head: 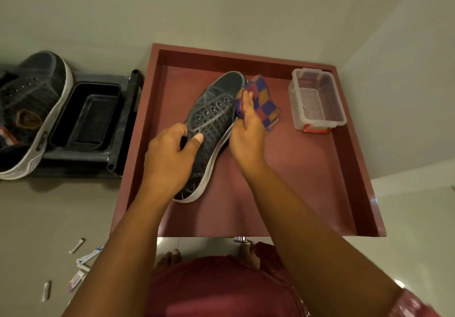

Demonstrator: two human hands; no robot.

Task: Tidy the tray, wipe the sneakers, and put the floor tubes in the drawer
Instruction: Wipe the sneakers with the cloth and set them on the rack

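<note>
Left hand: the left hand [170,159] grips the dark sneaker [211,124] near its heel end, fingers curled round the far side and thumb pressed flat on the upper beside the eyelets.
Right hand: the right hand [246,132] holds a checked cloth [262,100] against the sneaker's right side by the toe; its fingers [247,100] lie bent over the cloth and pinch it.
Sneaker in hand: held tilted above the open red drawer [354,169], toe pointing away, white sole edge on the right.
Second sneaker: the other sneaker [32,110] lies on the black tray [86,154] at the left, beside a black container [86,117].
Tubes: several small tubes [83,262] lie scattered on the floor [37,218] at lower left.
Clear box: a clear plastic box [317,97] with a red clip sits in the drawer's far right corner.
Writing: print on the tubes is too blurred to read; no brand can be made out on either sneaker.
</note>
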